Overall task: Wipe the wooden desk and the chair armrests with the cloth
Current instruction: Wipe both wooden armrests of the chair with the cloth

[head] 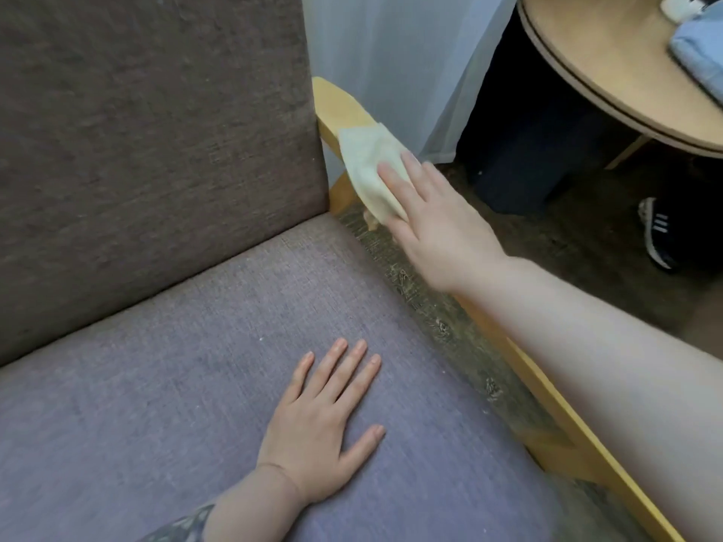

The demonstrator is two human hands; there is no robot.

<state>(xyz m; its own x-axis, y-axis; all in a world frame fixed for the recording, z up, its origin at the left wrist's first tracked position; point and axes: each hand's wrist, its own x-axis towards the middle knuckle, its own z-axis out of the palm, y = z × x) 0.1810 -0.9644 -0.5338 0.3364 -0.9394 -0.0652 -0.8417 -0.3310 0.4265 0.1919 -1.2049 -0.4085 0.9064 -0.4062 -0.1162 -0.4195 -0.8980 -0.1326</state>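
A pale yellow cloth (369, 166) lies over the chair's right wooden armrest (340, 105), near the backrest. My right hand (434, 224) presses flat on the cloth's near end, fingers spread over it, with my forearm running along the armrest and hiding its middle part. My left hand (328, 420) rests flat and open on the purple-grey seat cushion (176, 385), holding nothing. The round wooden desk (594, 60) shows at the top right, apart from both hands.
The brown fabric backrest (156, 131) fills the upper left. A white curtain (399, 64) hangs behind the armrest. A folded blue cloth (700, 56) lies on the desk. A dark bin (524, 158) and a black shoe (657, 232) stand on the patterned carpet under the desk.
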